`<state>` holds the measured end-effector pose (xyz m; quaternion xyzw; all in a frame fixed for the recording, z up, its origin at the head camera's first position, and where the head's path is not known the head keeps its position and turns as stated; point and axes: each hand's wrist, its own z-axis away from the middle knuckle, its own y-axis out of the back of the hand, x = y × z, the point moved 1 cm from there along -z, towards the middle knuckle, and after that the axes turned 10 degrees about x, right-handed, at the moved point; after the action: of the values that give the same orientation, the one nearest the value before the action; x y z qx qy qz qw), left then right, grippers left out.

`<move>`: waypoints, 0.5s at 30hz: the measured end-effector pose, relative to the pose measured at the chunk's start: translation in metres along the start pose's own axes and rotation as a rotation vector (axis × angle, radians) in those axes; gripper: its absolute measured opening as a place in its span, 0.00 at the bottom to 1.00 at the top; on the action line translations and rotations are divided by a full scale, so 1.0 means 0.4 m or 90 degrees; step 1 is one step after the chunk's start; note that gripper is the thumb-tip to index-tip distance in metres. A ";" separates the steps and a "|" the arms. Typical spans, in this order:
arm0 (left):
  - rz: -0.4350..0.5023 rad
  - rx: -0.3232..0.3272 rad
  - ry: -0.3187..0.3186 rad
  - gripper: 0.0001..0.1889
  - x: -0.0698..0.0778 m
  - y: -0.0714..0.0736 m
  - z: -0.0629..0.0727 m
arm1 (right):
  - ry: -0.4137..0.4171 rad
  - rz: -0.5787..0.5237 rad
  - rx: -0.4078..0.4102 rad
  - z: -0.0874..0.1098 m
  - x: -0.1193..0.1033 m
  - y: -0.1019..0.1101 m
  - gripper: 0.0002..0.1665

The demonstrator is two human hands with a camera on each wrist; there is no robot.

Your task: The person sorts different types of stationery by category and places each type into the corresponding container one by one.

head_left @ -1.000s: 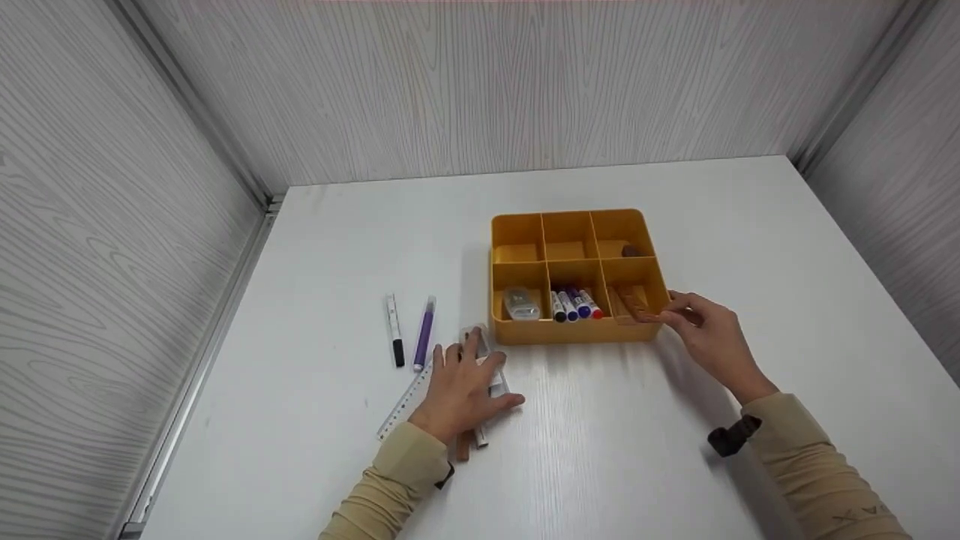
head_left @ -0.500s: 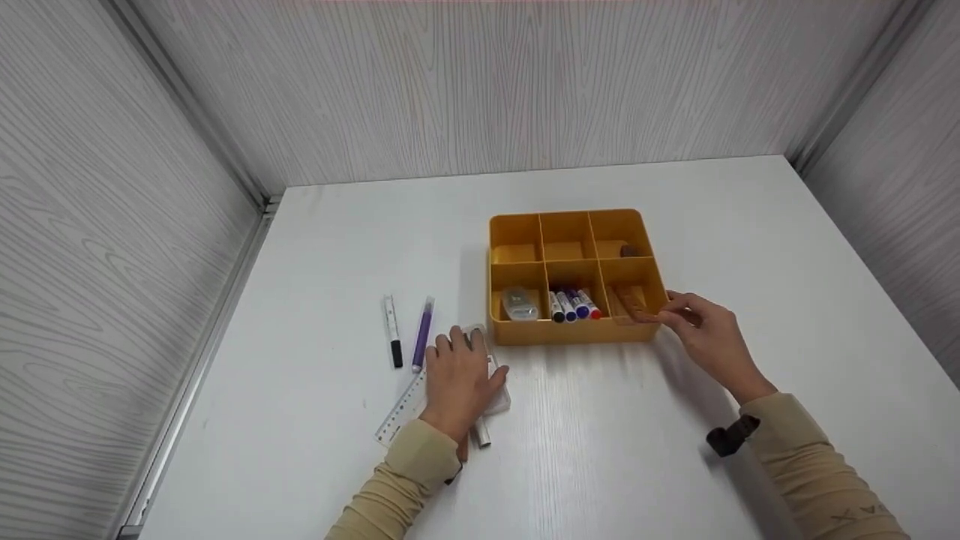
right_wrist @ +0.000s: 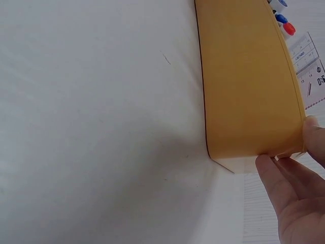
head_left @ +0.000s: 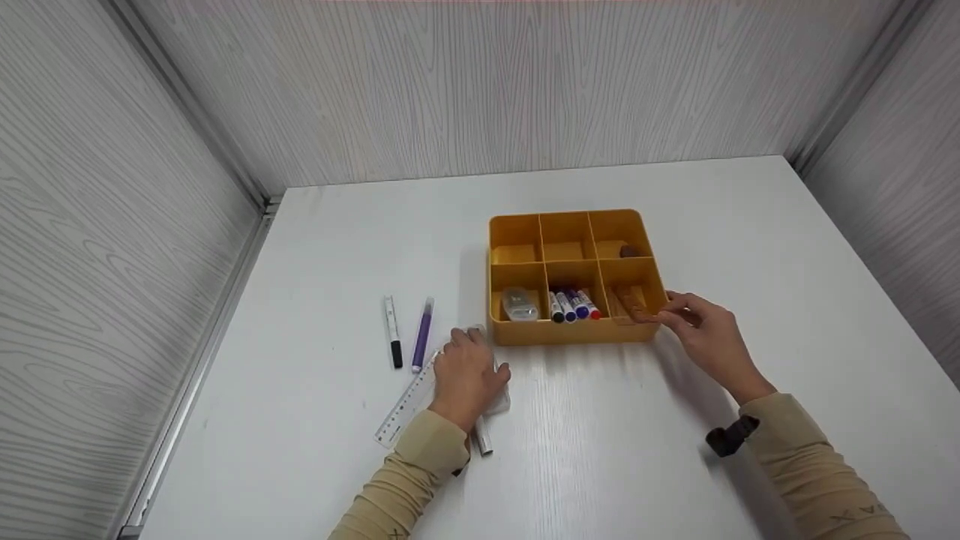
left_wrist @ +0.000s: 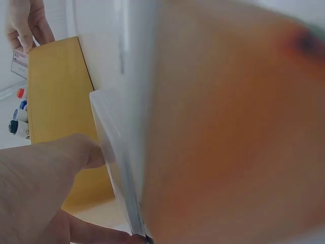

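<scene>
My left hand [head_left: 469,375] is over a small pile left of the yellow compartment box [head_left: 574,332]. Its thumb and a finger pinch a clear flat plastic case [left_wrist: 114,152], mostly covered by the hand in the head view. Under the same hand, a transparent ruler [head_left: 405,411] sticks out to the left and a silver-grey stick [head_left: 484,437] toward the front. My right hand [head_left: 705,334] grips the box's front right corner between thumb and fingers. Near that thumb, a transparent ruler-like piece [right_wrist: 309,68] leans in the front right compartment.
A black-capped white marker [head_left: 393,331] and a purple marker [head_left: 423,335] lie left of the pile. Several markers [head_left: 574,305] fill the front middle compartment, beside a clear rounded item [head_left: 520,304]. A dark brown piece [head_left: 628,251] sits back right. Walls [head_left: 480,90] enclose the table.
My left hand's spread fingers have drawn in around the clear case, and the hand has shifted slightly. The silver-grey stick has slid a little toward the front. My right hand stays at the box corner.
</scene>
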<state>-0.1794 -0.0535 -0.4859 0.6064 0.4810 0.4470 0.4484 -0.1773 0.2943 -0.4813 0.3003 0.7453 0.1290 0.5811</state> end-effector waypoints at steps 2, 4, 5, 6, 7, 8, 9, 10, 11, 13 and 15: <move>-0.004 -0.008 0.003 0.38 0.003 0.003 -0.002 | 0.002 0.001 0.000 0.000 0.000 0.000 0.17; -0.016 -0.026 0.004 0.39 0.006 0.006 -0.005 | 0.003 0.002 0.000 0.001 -0.001 0.001 0.18; -0.022 -0.032 0.004 0.40 0.007 0.008 -0.007 | 0.003 0.002 0.001 0.000 -0.001 0.001 0.18; -0.029 -0.038 0.004 0.41 0.008 0.009 -0.008 | 0.003 0.001 0.001 0.000 -0.002 0.001 0.18; -0.036 -0.043 0.003 0.41 0.008 0.010 -0.009 | 0.002 -0.002 0.001 0.001 -0.003 0.001 0.17; -0.040 -0.047 0.003 0.41 0.007 0.011 -0.010 | 0.001 -0.005 0.001 0.000 -0.004 0.001 0.17; -0.039 -0.049 0.004 0.41 0.007 0.013 -0.012 | 0.001 -0.009 0.000 0.000 -0.004 0.001 0.17; -0.034 -0.052 0.008 0.41 0.005 0.014 -0.014 | 0.001 -0.013 0.000 0.000 -0.005 0.001 0.16; -0.026 -0.054 0.012 0.40 0.004 0.014 -0.016 | 0.002 -0.017 0.000 0.000 -0.005 0.001 0.16; -0.006 -0.060 0.021 0.38 0.001 0.016 -0.021 | 0.004 -0.023 -0.001 0.000 -0.005 0.001 0.15; 0.020 -0.066 0.031 0.38 -0.002 0.016 -0.028 | 0.004 -0.025 -0.001 0.001 -0.004 0.001 0.14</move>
<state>-0.1892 -0.0538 -0.4774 0.5787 0.4586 0.4928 0.4605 -0.1767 0.2937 -0.4799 0.2848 0.7527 0.1196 0.5814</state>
